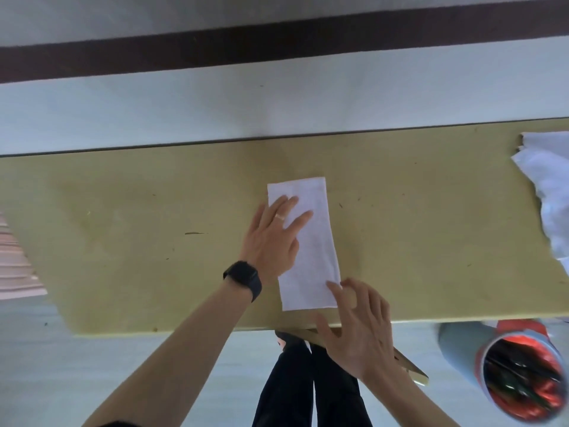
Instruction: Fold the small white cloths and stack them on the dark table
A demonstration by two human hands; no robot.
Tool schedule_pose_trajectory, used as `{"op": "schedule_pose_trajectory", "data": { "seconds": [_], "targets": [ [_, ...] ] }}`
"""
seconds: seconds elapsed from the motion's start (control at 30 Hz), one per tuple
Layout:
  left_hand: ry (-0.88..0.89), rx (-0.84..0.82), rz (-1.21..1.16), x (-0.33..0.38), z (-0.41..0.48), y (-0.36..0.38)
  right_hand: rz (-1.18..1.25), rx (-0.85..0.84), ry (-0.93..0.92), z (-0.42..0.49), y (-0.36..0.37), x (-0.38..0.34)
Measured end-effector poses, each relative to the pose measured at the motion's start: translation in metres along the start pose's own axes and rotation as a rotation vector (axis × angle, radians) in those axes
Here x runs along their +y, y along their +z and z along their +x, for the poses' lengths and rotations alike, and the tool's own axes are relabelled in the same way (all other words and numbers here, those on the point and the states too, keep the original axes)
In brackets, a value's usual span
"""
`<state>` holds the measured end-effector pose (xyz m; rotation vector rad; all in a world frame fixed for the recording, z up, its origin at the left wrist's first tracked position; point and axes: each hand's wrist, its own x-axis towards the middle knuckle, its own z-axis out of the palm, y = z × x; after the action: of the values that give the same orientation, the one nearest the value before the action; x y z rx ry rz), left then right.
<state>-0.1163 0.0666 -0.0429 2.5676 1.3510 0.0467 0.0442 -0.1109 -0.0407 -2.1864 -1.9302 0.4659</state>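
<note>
A small white cloth point(311, 241), folded into a long narrow strip, lies on the yellowish table point(138, 226) near its front edge. My left hand point(274, 238) lies flat on the strip's left side with its fingers straight, pressing it down. My right hand point(357, 331) is at the strip's near right corner with fingers spread and fingertips touching that corner. A black watch is on my left wrist. A heap of loose white cloths point(548, 192) sits at the table's far right.
A grey bin point(520, 371) with a red liner stands on the floor at the lower right. My dark-trousered legs point(308, 386) are below the table's front edge. A pinkish striped object point(15, 263) shows at the left edge. White wall with a dark band runs behind.
</note>
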Motion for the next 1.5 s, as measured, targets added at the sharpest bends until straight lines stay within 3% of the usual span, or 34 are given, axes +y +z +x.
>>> {"op": "schedule_pose_trajectory", "data": {
  "seconds": [0.1, 0.2, 0.27, 0.4, 0.53, 0.63, 0.7, 0.8, 0.9, 1.13, 1.5],
  "targets": [
    [0.023, 0.084, -0.105, 0.014, -0.074, 0.018, 0.045, 0.072, -0.262, 0.003, 0.006, 0.019],
    [0.123, 0.049, -0.117, 0.021, -0.128, 0.039, 0.001, 0.010, -0.464, 0.005, 0.015, 0.035],
    [0.153, 0.066, -0.071, 0.021, -0.144, 0.050, -0.075, 0.059, -0.575, 0.003, 0.022, 0.041],
    [0.185, 0.159, -0.062, 0.023, -0.154, 0.059, -0.133, 0.191, -0.659, -0.002, 0.031, 0.045],
    [0.197, 0.204, -0.125, 0.022, -0.160, 0.052, -0.068, 0.145, -0.632, -0.011, 0.029, 0.048],
    [0.138, 0.134, -0.278, 0.022, -0.155, 0.035, 0.105, 0.009, -0.541, -0.010, 0.011, 0.044],
    [-0.086, 0.002, -0.497, 0.027, -0.140, 0.006, 0.242, -0.068, -0.400, -0.002, -0.006, 0.034],
    [-0.524, -0.205, -0.951, 0.022, -0.100, -0.032, 0.543, -0.157, 0.010, 0.026, -0.037, 0.016],
    [-0.623, -0.156, -1.099, 0.004, -0.052, -0.039, 0.784, -0.167, 0.311, 0.072, -0.050, 0.009],
    [-0.825, -0.008, -1.029, -0.008, 0.015, -0.018, 0.766, -0.072, 0.568, 0.143, -0.019, -0.003],
    [-0.913, 0.040, -0.830, 0.001, 0.018, -0.006, 0.509, -0.048, 0.512, 0.159, -0.008, -0.008]
  ]
}}
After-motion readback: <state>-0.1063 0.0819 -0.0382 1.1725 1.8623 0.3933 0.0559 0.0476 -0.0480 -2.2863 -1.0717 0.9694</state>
